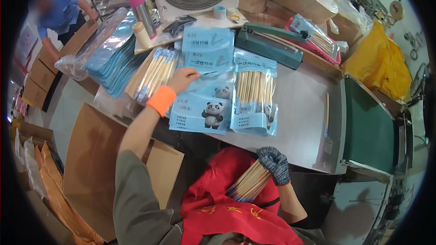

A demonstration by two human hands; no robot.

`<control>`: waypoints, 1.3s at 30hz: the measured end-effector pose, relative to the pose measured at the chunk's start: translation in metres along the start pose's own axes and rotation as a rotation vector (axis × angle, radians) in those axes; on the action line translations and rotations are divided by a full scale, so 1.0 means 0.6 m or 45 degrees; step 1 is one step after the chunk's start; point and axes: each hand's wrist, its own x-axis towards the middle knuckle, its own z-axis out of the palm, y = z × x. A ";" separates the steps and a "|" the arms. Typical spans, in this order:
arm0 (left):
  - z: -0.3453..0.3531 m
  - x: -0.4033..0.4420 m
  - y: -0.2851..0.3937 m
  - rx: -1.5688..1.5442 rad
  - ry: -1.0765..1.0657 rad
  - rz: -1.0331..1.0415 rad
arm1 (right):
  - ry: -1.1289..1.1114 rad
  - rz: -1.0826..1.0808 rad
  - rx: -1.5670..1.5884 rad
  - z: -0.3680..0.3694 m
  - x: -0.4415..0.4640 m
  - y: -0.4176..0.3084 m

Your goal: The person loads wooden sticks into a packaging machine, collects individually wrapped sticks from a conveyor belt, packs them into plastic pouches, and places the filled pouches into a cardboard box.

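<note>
I have the right hand [274,163], in a dark grey knit glove, with its grip closed around a bundle of slender pale wooden sticks [249,181] above the red cloth apron [217,172]. The bare left hand [182,80], with a bright orange wristband [161,101], reaches over light-blue plastic bags printed with pandas [193,117] on the grey bench [299,113]; I cannot tell whether its grip pinches one. Just right of them I see a stick-filled light-blue bag [249,121], lying flat.
</note>
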 end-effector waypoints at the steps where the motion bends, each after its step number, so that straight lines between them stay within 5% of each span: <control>1: 0.019 -0.003 0.051 -0.123 0.122 0.046 | -0.013 -0.026 -0.042 -0.007 0.002 0.009; 3: 0.086 -0.023 0.133 -0.356 0.186 0.211 | -0.005 -0.033 -0.051 -0.009 -0.007 0.006; 5: 0.177 -0.054 0.199 0.098 0.186 0.660 | -0.004 -0.033 -0.143 0.000 -0.007 -0.006; 12: 0.406 -0.187 0.299 0.096 -0.350 0.560 | -0.240 -0.530 -0.553 0.019 -0.089 -0.061; 14: 0.408 -0.194 0.302 -0.008 -0.315 0.420 | -0.113 -0.527 -0.474 0.010 -0.095 -0.057; 16: 0.406 -0.207 0.303 -0.114 -0.273 0.269 | 0.039 -0.229 -0.184 -0.016 -0.078 -0.035; 19: 0.396 -0.203 0.326 -0.251 -0.169 0.165 | 0.100 -0.194 -0.309 -0.052 -0.027 0.026; 20: 0.390 -0.205 0.329 -0.241 -0.158 0.165 | 0.154 -0.443 -0.679 -0.050 -0.023 0.036; 21: 0.386 -0.205 0.331 -0.254 -0.071 0.204 | 0.213 -0.695 -1.047 -0.048 -0.015 0.045; 26: 0.350 -0.213 0.371 -0.336 0.139 0.470 | 0.421 -0.500 -0.931 -0.024 -0.022 0.050; 28: 0.345 -0.225 0.367 -0.292 0.142 0.642 | 0.485 -0.191 -1.251 -0.012 -0.038 0.037; 29: 0.341 -0.234 0.363 -0.245 0.140 0.806 | 0.459 0.233 -1.395 0.008 -0.038 0.009; 30: 0.336 -0.241 0.358 -0.198 0.150 0.964 | 0.493 0.235 -1.384 0.017 -0.041 0.018; 31: 0.331 -0.249 0.356 -0.212 0.141 0.982 | 0.615 -0.098 -1.046 0.021 -0.048 0.039; 33: 0.309 -0.271 0.352 -0.134 0.082 1.131 | 0.783 -0.266 -0.213 0.048 -0.071 0.094; 34: 0.307 -0.290 0.348 -0.098 0.023 1.163 | 0.664 -0.030 0.129 0.063 -0.092 0.071; 36: 0.300 -0.332 0.341 -0.066 -0.077 1.172 | 0.377 0.014 0.106 -0.011 -0.136 0.192; 38: 0.289 -0.362 0.338 -0.134 -0.158 1.190 | 0.608 -0.718 -1.070 0.013 -0.162 0.143; 39: 0.293 -0.372 0.335 -0.142 -0.172 1.171 | 0.613 -0.635 -0.499 0.019 -0.158 0.181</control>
